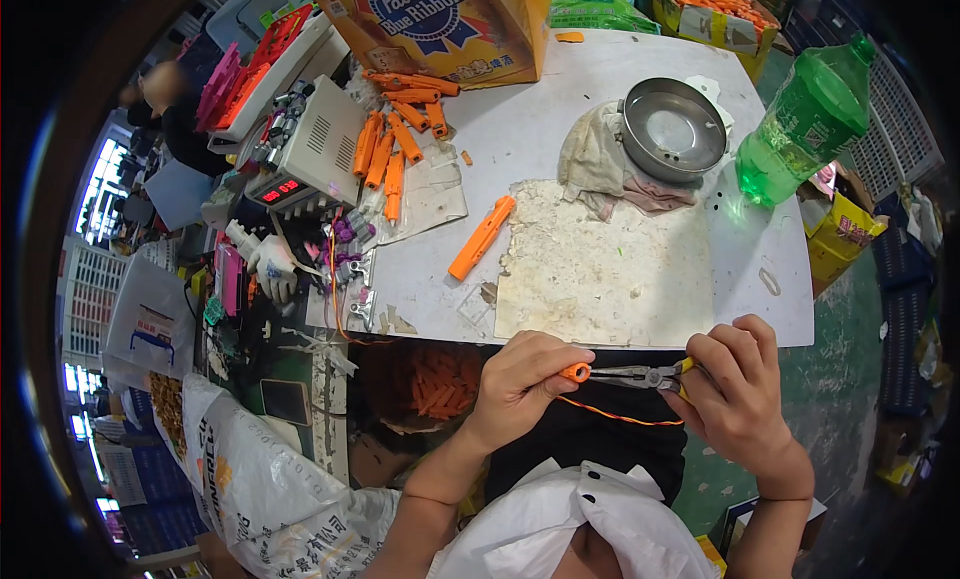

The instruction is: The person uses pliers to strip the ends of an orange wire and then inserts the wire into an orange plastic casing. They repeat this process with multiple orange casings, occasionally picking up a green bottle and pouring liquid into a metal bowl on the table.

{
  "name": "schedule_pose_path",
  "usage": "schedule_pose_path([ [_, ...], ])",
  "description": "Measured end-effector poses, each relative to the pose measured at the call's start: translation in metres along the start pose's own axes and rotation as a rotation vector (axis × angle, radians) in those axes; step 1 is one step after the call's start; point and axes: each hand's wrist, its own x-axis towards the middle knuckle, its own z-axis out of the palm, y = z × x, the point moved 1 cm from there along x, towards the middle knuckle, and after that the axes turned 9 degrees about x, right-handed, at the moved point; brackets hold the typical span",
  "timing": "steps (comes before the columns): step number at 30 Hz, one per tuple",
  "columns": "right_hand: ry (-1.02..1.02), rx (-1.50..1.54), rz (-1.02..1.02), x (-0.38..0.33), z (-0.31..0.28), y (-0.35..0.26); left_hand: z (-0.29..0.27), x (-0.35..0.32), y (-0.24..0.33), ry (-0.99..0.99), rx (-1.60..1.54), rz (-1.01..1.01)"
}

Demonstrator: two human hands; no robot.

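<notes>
My left hand (520, 387) is closed round an orange plastic casing (575, 372), whose round end with a hole faces up between thumb and fingers. Long-nose pliers (655, 377) with yellow handles are gripped in my right hand (738, 391). Their narrow jaws reach to the casing's end; whether they pinch anything there is too small to tell. A thin red and yellow wire (622, 417) sags below the pliers, from the left hand toward the right. Both hands are just off the table's near edge. A single orange casing (482, 239) lies on the table beyond them.
A worn pale sheet (600, 269) covers the table's middle. Behind it are a metal bowl (672, 129) on a rag (592, 154) and a green bottle (810, 119). Several orange casings (393, 184) lie beside a power supply (318, 144). A cardboard box (510, 29) stands behind.
</notes>
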Motion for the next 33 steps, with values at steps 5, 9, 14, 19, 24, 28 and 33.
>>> schedule_pose_path([
  [5, -0.058, -0.103, -0.038, 0.003, -0.008, -0.004, -0.002, 0.000, 0.004, 0.008, 0.093, 0.035],
  [9, -0.078, -0.132, -0.050, 0.006, -0.011, -0.007, -0.002, 0.001, 0.006, -0.004, 0.142, 0.037],
  [14, -0.104, -0.184, -0.086, 0.009, -0.012, -0.010, -0.004, 0.003, 0.009, -0.010, 0.198, 0.063],
  [19, -0.121, -0.197, -0.078, 0.010, -0.013, -0.011, -0.005, 0.003, 0.009, -0.008, 0.245, 0.086],
  [24, -0.125, -0.204, -0.088, 0.012, -0.011, -0.011, -0.005, 0.004, 0.010, -0.020, 0.262, 0.091],
  [28, -0.147, -0.221, -0.121, 0.013, -0.013, -0.010, -0.006, 0.003, 0.009, -0.052, 0.251, 0.071],
  [33, -0.126, -0.264, -0.162, 0.014, -0.013, -0.010, -0.008, 0.004, 0.012, -0.105, 0.129, -0.009],
])
